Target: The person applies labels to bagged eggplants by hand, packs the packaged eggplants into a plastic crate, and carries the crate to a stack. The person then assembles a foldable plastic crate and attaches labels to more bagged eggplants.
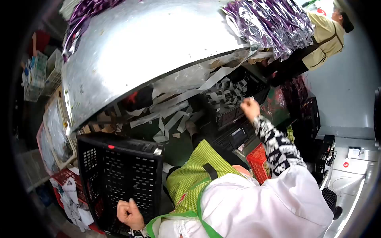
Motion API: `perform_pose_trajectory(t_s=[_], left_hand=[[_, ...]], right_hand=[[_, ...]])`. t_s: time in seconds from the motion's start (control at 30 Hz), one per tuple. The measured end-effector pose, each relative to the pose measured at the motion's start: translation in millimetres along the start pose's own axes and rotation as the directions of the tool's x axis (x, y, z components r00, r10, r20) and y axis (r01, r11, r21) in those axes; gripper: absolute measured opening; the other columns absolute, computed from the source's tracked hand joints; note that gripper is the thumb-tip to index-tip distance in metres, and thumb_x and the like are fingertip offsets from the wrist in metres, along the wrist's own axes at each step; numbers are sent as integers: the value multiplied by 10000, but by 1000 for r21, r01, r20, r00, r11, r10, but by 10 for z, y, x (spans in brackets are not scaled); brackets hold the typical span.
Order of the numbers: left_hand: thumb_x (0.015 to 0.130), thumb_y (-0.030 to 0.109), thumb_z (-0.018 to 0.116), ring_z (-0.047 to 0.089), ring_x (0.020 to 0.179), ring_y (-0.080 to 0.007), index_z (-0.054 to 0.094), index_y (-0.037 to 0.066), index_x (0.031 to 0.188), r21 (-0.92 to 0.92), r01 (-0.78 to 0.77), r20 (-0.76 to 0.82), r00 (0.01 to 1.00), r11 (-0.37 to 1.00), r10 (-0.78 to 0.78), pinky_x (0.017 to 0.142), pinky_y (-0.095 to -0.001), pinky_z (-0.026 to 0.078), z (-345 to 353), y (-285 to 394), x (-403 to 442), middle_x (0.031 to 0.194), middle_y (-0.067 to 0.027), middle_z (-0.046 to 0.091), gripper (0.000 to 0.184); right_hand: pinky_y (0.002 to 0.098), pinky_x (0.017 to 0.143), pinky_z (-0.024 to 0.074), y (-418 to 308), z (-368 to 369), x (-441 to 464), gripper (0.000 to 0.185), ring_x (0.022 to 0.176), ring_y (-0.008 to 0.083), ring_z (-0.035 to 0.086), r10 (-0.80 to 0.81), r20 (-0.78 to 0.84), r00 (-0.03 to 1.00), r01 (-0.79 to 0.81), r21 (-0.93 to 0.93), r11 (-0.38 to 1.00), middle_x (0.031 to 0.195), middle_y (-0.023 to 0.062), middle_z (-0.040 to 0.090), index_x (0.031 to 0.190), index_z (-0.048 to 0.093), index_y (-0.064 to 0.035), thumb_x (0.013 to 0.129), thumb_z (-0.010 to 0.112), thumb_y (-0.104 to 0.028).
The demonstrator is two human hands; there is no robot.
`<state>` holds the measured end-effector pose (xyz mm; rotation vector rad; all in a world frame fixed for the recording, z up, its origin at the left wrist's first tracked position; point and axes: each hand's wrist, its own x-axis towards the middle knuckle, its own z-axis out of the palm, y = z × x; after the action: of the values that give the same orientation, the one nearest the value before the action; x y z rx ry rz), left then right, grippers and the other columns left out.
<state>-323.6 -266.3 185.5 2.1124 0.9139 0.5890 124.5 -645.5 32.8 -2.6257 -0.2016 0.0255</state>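
Observation:
My left hand point(130, 214) is curled into a loose fist at the lower left, with nothing visible in it. It is in front of a black plastic crate point(131, 174) with slotted walls; I cannot tell whether it touches the crate. My right hand point(250, 108) is stretched forward with its fingers pinched together. A tiny pale bit shows at its fingertips, too small to name. Beyond that hand, a dark crate point(228, 118) holds a heap of grey-white folded strips point(228, 93).
A metal table point(151, 35) carries purple and silver foil bundles point(274, 25). Loose pale strips point(170, 115) hang and lie beneath it. A red basket point(258, 163) is beside my right arm. Another person point(323, 39) stands at the upper right.

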Motion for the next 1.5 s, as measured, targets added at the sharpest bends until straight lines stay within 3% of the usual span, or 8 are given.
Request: perform_pose_trajectory(t_s=[0.1,0.23,0.6,0.73,0.87,1.17,1.33,1.5], left_hand=[[740,-99,649,380,471,-165,321,65,584,-135,-150,76,984,979,161,452,-285,299,593,543,330,548,-43,391,398],[711,-75,703,405,462,-173,366,61,586,-176,-122,190,969,977,156,441,-282,312,1164,924,573,542,-54,430,385],[721,-34,701,523,558,-157,544,17,785,-181,-179,315,921,967,230,526,-266,417,1962,1634,1296,670,-68,536,177],[775,-15,683,591,837,-143,497,13,1233,-326,-167,308,912,931,272,763,-272,470,2504,1744,1829,989,-84,612,495],[748,54,729,486,1180,-292,347,24,1367,-249,-569,204,760,784,617,939,-362,432,3047,2012,2493,1302,-170,446,728],[699,32,711,471,1204,-292,490,125,1303,-394,-663,236,596,636,767,983,-388,386,3643,2259,3024,1344,-112,469,650],[701,-78,625,530,1160,-306,652,77,943,-579,-611,71,622,540,780,936,-403,405,3663,2349,3260,1068,-82,656,288],[709,-119,602,618,1004,-319,561,16,970,-817,-537,-77,467,213,881,879,-417,489,3372,2637,3377,1025,-169,643,297]], right_hand=[[306,706,498,148,-279,1155,498,877,208,623,304,315,899,-422,441,792,1064,121,638,1144,548,5,729,764,-168],[366,1028,335,215,-393,2139,956,1299,289,370,145,328,933,-329,621,711,1451,196,308,1414,256,24,667,810,-200],[269,750,520,-681,-687,1346,266,818,127,642,-174,648,741,-471,687,553,925,58,682,984,654,1,751,753,-78],[241,699,506,-994,-927,1063,233,778,91,616,-222,669,709,-495,697,519,889,48,679,952,662,-8,747,753,-70],[221,689,478,-1204,-1116,991,201,754,61,583,-300,624,721,-345,699,626,859,28,675,944,669,-5,759,733,-52],[226,753,477,-1784,-1548,1013,220,804,51,584,-443,578,685,-153,709,689,850,15,678,961,655,7,760,735,-39],[285,795,474,-1711,-1656,1125,376,850,139,602,-357,676,645,-44,499,866,920,85,656,1026,615,18,701,760,-102],[393,960,395,-1606,-1654,1697,911,1140,319,480,-25,-83,996,39,175,984,1267,207,462,1303,378,21,596,833,-330]])
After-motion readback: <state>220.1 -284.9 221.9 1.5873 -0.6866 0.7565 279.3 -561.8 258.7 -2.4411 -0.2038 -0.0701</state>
